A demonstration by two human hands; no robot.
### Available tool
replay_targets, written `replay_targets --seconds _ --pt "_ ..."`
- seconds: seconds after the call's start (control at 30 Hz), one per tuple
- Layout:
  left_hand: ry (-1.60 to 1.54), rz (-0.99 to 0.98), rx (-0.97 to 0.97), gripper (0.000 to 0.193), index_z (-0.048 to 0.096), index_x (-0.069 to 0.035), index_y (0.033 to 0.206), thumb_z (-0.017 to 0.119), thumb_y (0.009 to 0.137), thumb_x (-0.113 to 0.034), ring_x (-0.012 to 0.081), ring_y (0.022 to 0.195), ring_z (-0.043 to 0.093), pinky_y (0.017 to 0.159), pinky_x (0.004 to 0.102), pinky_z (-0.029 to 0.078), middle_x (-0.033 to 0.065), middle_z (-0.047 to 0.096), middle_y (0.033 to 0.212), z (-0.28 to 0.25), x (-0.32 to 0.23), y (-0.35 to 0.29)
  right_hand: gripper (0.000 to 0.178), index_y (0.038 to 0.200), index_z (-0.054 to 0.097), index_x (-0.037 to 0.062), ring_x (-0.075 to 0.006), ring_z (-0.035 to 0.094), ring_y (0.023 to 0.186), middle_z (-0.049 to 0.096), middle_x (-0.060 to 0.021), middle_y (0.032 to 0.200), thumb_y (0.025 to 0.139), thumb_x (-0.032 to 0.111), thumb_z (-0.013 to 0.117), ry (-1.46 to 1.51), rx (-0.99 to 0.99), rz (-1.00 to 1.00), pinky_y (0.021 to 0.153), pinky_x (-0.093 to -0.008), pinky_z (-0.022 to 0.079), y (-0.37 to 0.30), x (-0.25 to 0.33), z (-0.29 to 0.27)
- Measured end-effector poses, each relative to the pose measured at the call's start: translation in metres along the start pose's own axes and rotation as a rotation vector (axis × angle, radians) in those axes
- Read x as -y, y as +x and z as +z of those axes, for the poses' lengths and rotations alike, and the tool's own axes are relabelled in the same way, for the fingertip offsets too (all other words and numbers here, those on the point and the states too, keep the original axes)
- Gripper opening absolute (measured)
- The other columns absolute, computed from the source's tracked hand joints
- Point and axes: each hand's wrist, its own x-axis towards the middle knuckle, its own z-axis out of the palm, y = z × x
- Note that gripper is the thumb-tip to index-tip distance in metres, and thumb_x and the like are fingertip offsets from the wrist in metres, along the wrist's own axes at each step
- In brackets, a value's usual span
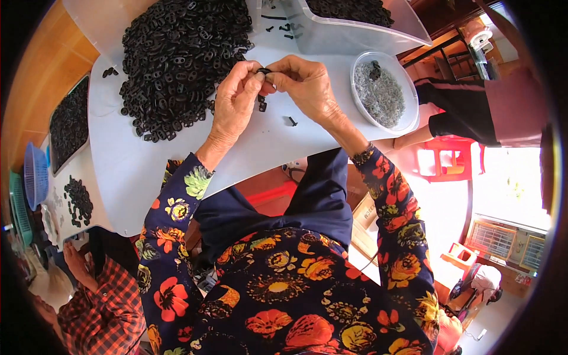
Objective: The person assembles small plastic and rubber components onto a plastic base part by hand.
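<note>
Pinched almost closed, the thumb and fingertips of my left hand [236, 97] and my right hand [303, 86] meet over one small black plastic piece [264, 70], with hardly any gap on either side; my fingers cover so much of it that I cannot tell its full shape or whether it is one part or two. It sits right at the fingertips rather than in a palm, I judge, because something so small needs both thumbs close on it, and it is raised in front of me, probably so that I can see it. Just left of the grip, partly behind my left hand, spreads a big heap of black plastic links [183, 59], near enough, it seems, to pick from with little reach. A couple of loose links [262, 107] lie just below the grip, and a dark small part [292, 121] lies nearer me, below my right hand. To the right of the grip stands a round clear tub [409, 120] of fine greyish bits [381, 97], open at the top, likely set there to suit my right hand. Beyond the grip, up and right, a translucent bin [367, 34] holds more black parts [352, 9], its walls presumably keeping them apart from the heap.
</note>
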Motion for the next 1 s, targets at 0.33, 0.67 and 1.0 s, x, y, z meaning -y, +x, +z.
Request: replay_targets --seconds 0.33,0.67,1.0 --pt "-0.159 -0.132 0.04 0.019 0.057 0.001 0.102 0.049 0.096 -0.016 0.011 0.071 0.06 0.067 0.0244 0.049 0.0076 0.066 0.079 -0.0073 0.0057 0.0024 0.016 0.096 0.067 -0.0037 -0.0067 0.055 0.064 0.065 -0.0042 0.073 0.088 0.009 0.061 -0.124 -0.03 0.035 0.06 -0.0229 0.049 -0.0012 0.0018 -0.0102" --pt "-0.079 -0.069 0.071 0.018 0.06 0.0 0.1 0.05 0.096 -0.015 0.0093 0.072 0.059 0.067 0.0231 0.048 0.0057 0.066 0.078 -0.0046 0.0024 0.0028 0.015 0.095 0.065 -0.0038 -0.0091 0.065 0.073 0.07 -0.0073 0.079 0.084 0.006 0.065 -0.11 0.017 0.034 0.067 -0.0235 0.052 -0.0048 -0.0026 -0.0077" --pt "-0.153 -0.137 0.109 0.015 0.059 -0.003 0.099 0.057 0.094 -0.016 0.0084 0.076 0.06 0.069 0.0226 0.047 0.0028 0.064 0.082 -0.0103 0.0067 0.0032 0.017 0.096 0.067 -0.001 -0.0119 0.064 0.072 0.068 -0.0074 0.087 0.079 0.0 0.067 -0.252 0.012 -0.228 0.068 -0.0258 0.053 -0.0066 -0.0047 -0.0112"
